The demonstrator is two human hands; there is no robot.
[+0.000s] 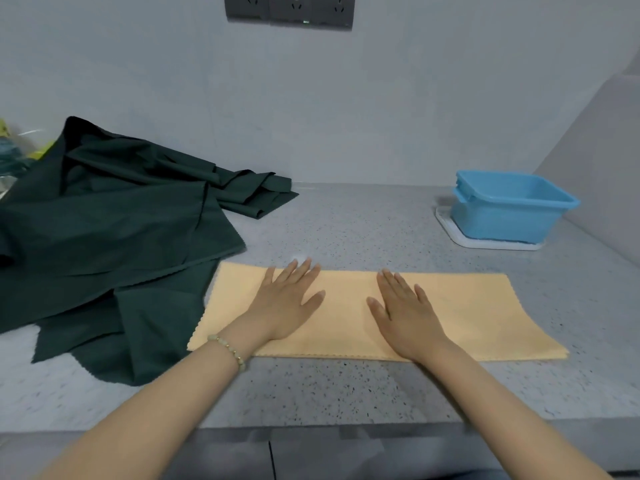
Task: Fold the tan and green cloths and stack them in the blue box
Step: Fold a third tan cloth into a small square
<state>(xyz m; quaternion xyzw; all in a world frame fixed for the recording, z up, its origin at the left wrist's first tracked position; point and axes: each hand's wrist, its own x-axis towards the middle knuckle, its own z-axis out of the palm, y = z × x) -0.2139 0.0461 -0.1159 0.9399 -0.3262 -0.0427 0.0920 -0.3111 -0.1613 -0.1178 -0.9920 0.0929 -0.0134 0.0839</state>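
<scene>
The tan cloth (478, 317) lies flat on the speckled grey counter as a long folded strip running left to right. My left hand (287, 301) presses flat on its left part, fingers straight and spread. My right hand (403, 311) lies flat on its middle, fingers straight as well. The dark green cloth (114, 233) sits crumpled and spread out at the left, its near corner just beside the tan cloth's left end. The blue box (502, 216) stands at the back right; nothing shows inside it from here.
The blue box rests on a white tray (450, 228). Grey walls close the back and right side of the counter (346, 223). A socket strip (289, 10) is on the back wall. Some yellow-green items (10, 147) lie at the far left. The counter's front edge runs below my forearms.
</scene>
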